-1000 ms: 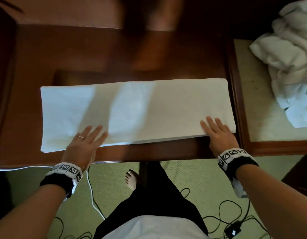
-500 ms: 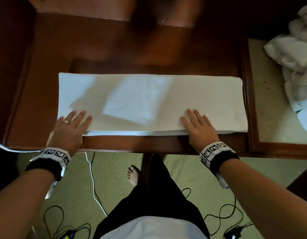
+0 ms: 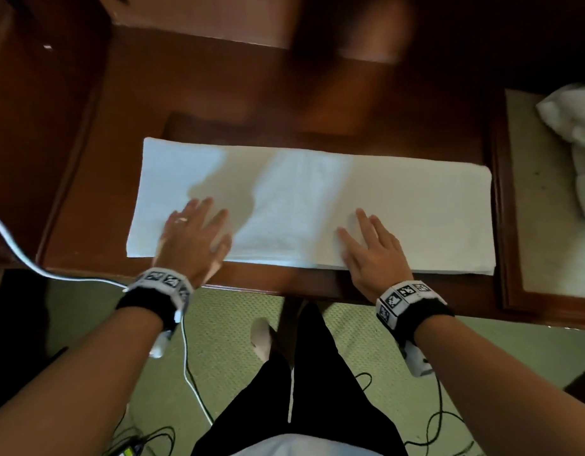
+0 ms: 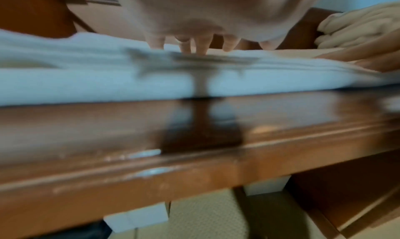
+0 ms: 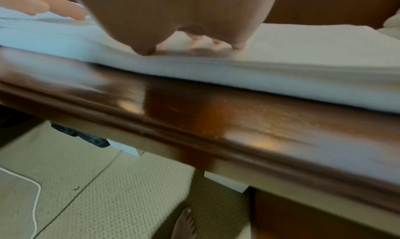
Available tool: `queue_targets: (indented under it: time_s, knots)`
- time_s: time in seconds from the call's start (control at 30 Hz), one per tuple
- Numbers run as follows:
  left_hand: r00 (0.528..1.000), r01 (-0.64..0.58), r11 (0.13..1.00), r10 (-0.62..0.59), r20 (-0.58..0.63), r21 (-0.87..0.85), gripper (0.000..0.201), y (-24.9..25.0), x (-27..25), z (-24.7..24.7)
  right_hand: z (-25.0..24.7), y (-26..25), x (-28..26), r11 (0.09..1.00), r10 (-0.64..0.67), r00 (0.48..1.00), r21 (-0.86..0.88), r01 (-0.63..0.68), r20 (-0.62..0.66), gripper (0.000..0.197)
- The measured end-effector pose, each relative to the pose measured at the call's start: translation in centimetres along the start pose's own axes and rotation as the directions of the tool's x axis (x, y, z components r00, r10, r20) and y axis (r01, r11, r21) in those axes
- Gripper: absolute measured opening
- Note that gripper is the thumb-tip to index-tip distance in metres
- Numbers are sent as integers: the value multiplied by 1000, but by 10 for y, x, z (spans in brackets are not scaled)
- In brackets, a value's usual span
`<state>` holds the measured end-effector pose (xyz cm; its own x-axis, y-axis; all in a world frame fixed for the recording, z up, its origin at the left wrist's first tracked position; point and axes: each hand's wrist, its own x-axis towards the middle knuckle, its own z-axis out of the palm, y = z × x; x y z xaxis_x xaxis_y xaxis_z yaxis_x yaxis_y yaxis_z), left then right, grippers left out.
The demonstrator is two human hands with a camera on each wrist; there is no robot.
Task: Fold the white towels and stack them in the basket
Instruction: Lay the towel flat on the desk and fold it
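A white towel, folded into a long strip, lies flat along the front of a dark wooden table. My left hand rests flat on its left part, fingers straight and spread. Flat on its middle lies my right hand, palm down near the front edge. In the left wrist view the left fingertips touch the towel. In the right wrist view the right fingertips press the towel. A heap of unfolded white towels lies at the far right. No basket is in view.
The heap sits on a lower beige-topped side table right of the main table. A white cable crosses the table's left front corner, and black cables lie on the green carpet. My bare foot stands under the table edge.
Both hands slid along the towel: the right from its right end to the middle, the left forward onto the cloth. The view shifted left, so less of the heap shows.
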<state>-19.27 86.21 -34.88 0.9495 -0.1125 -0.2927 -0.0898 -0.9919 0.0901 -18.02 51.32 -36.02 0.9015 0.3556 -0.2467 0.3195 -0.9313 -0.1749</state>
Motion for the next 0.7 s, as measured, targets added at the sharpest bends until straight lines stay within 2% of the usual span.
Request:
queue_targets:
  time_s: [0.07,0.13,0.17,0.23,0.3,0.37,0.43,0.5,0.53,0.6,0.7]
  knots:
    - [997,-53,999,52,64,2,64,27,14,13,8,-8,4,997,81,988,-26,-78,129,53]
    - [991,-71,996,65,113,50,70,24,18,28,11,-10,1,993,119,974,-31,-116,193,54]
    - [993,-36,998,29,116,59,70,12,17,33,10,-10,-2,993,121,970,-26,-118,208,54]
    - [985,132,991,-135,106,34,69,-17,9,36,5,-9,-6,994,112,961,-26,-109,252,55]
    - [942,295,955,-294,160,16,67,-35,5,31,-1,-12,-5,992,124,951,-17,-124,284,57]
    - [912,365,931,-360,196,13,70,-28,7,23,-8,-18,2,988,152,957,1,-157,249,56]
    - [909,385,923,-375,180,-19,76,-3,15,15,-15,-22,12,982,178,972,44,-186,151,55]
    - [952,284,957,-275,136,-52,78,31,23,10,-18,-20,23,979,191,979,59,-196,76,57]
    - [977,189,980,-182,110,-57,77,49,27,9,-18,-16,28,981,189,980,43,-191,60,58]
    - [997,23,999,-19,79,-47,75,87,37,12,-13,-6,39,983,180,982,9,-181,63,61]
    - [995,-28,999,31,90,-40,72,131,53,24,-2,32,43,986,167,983,-11,-167,74,63]
